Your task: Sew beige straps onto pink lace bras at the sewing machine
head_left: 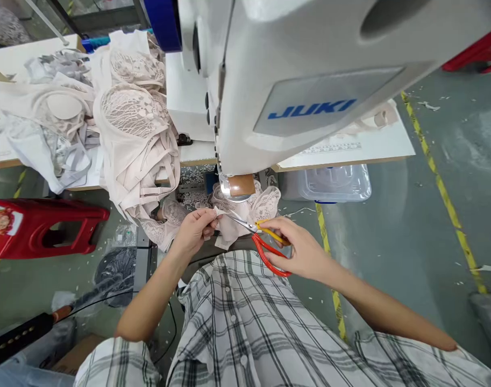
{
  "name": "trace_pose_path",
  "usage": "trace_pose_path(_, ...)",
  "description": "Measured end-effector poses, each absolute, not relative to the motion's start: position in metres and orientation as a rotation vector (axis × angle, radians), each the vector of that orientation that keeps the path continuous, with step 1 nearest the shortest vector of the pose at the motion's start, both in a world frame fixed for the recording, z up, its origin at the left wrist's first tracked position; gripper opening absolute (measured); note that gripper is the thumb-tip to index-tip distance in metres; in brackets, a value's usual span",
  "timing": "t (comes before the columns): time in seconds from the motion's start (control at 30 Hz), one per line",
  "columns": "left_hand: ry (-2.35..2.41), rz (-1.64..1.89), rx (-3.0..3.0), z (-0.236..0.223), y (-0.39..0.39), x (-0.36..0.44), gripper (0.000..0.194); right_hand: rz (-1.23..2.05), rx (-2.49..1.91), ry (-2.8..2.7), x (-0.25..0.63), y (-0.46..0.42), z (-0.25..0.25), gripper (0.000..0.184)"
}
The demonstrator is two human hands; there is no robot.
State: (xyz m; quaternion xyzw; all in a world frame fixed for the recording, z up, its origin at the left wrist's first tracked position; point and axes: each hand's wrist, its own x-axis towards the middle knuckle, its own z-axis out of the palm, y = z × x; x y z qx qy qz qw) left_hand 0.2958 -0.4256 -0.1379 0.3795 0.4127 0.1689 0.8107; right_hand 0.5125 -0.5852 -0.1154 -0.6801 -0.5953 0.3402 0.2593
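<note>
My left hand [194, 231] pinches the edge of a pale pink lace bra [266, 204]. The bra hangs in front of my lap, partly hidden under the sewing machine head [245, 129]. In my right hand [304, 250] is a pair of scissors [260, 248] with a red and a yellow-orange handle. Their handles are spread, and the metal blades point left at the fabric close to my left fingertips. Whether the blade tips touch the fabric is hard to tell.
A pile of pale pink bras [134, 123] drapes over the table edge at left, beside more white and grey ones [63, 107]. A red plastic stool [79, 220] stands at lower left. A clear plastic bin [336, 183] sits under the right table part [374, 145].
</note>
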Motion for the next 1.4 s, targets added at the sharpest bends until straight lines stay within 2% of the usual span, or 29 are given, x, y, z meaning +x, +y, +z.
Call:
trace_pose_path(0.57, 1.069, 0.447, 1.251, -0.122, -0.431, 0.298, 0.028, 0.983, -1.795, -1.643, 0.501, -0.55, -0.117, 0.039)
trace_pose_path(0.8, 1.041, 0.555, 1.169, -0.129, -0.436, 0.301, 0.029, 1.006, -1.849, -1.628, 0.511, -0.557, -0.11, 0.036)
trace_pose_path(1.0, 0.948, 0.623, 0.808, -0.129, -0.439, 0.304, 0.032, 1.067, -2.089, -1.554, 0.554, -0.574, -0.101, 0.036)
trace_pose_path(1.07, 0.93, 0.601, 0.751, -0.13, -0.439, 0.306, 0.032, 0.882, -2.246, -1.524, 0.583, -0.563, -0.102, 0.039)
trace_pose_path(1.13, 0.929, 0.57, 0.734, -0.129, -0.439, 0.309, 0.029, 0.553, -2.368, -1.542, 0.613, -0.542, -0.106, 0.043)
trace_pose_path(1.23, 0.903, 0.496, 0.781, -0.117, -0.437, 0.313, 0.029, 0.178, -2.359, -1.682, 0.641, -0.512, -0.1, 0.042)
trace_pose_path(1.33, 0.827, 0.4, 0.874, -0.099, -0.433, 0.316, 0.031, -0.001, -2.227, -1.715, 0.621, -0.505, -0.088, 0.035)
trace_pose_path(1.4, 0.807, 0.256, 0.885, -0.091, -0.43, 0.32, 0.029, 0.11, -1.891, -1.89, 0.584, -0.509, -0.093, 0.031)
